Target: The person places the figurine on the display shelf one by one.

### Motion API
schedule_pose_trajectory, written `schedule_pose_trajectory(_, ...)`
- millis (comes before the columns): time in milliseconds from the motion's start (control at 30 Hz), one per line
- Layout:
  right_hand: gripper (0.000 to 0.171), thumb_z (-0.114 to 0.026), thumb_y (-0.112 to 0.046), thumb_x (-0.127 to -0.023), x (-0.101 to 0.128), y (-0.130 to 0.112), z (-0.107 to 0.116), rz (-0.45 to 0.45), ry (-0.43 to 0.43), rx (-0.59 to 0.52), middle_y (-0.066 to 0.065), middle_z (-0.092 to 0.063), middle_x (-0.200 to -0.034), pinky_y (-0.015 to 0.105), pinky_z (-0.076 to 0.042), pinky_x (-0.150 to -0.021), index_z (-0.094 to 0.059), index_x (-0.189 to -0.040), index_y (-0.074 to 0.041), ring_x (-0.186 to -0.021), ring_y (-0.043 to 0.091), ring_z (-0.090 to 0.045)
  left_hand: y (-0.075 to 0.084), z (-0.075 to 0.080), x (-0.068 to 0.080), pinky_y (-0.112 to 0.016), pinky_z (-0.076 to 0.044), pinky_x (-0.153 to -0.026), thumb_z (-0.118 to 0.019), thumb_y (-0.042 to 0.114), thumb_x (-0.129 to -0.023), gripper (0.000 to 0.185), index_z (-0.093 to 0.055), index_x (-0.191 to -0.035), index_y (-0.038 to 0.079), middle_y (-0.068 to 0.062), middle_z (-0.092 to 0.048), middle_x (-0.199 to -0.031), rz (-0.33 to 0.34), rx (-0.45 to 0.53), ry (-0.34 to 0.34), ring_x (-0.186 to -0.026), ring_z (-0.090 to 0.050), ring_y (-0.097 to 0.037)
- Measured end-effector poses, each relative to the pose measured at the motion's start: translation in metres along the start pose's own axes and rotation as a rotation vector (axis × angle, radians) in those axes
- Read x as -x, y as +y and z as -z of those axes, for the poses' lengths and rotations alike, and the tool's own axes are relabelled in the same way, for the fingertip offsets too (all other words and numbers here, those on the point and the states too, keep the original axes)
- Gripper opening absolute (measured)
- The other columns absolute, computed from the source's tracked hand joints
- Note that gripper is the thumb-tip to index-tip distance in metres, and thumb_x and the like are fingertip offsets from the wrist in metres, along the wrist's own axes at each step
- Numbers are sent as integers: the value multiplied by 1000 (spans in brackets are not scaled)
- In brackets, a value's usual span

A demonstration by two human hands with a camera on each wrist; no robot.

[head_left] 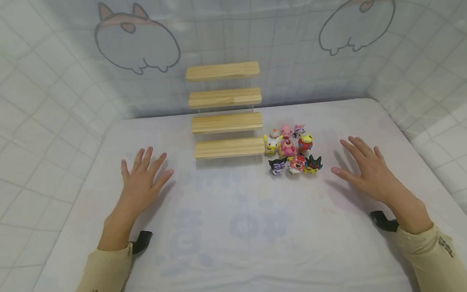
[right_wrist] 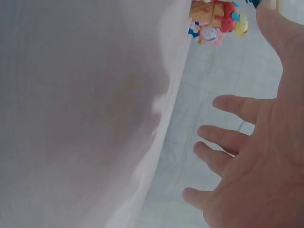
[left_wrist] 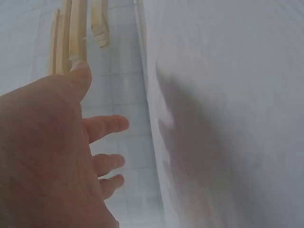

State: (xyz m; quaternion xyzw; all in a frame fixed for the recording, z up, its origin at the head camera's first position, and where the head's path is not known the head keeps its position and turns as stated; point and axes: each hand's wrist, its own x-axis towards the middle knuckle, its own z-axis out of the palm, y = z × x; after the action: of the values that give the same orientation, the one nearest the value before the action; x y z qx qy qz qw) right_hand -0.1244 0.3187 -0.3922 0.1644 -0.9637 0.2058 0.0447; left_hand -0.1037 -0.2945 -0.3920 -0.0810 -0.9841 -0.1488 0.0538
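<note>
The cluster of small toy figurines [head_left: 291, 151], right of frame centre, was found just left of the spread, empty right hand [head_left: 365, 170], well apart from the equally spread left hand [head_left: 143, 178].

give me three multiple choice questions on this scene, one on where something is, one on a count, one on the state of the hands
1. Where is the cluster of toy figures?
A. just right of the lowest wooden step
B. on the top step
C. under the left hand

2. How many wooden steps does the stand show?
A. two
B. four
C. six

3. What are the two hands doing?
A. each gripping a figure
B. both closed in fists
C. both spread open, holding nothing

Key: 1 A, the figures sit on the table beside the right end of the bottom step. 2 B, four pale planks rise one behind another. 3 C, the left hand and right hand have straight, splayed fingers and nothing in them.
</note>
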Motion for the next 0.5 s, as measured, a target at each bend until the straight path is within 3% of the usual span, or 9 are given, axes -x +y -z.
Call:
schedule_pose_trajectory(267,86,-77,-41,-95,1,-4,-1,3,-22,-35,29,-29,-167,77,-3,-122,-35,-163,-8,-155,50,-24,12,-4,-12,-81,10,-117,-42,54,-111,65,-49,-155,7,-28,-25,-170,-23,47,-16,-161,-10,-46)
schedule_pose_trajectory(500,86,-77,-42,-95,-2,-8,0,12,-34,-34,30,-30,-166,78,-5,-121,-36,-161,-5,-153,52,-28,28,-12,-27,-80,3,-119,-40,50,-113,60,-68,-135,2,-24,-45,-162,-42,86,46,-160,-21,-43)
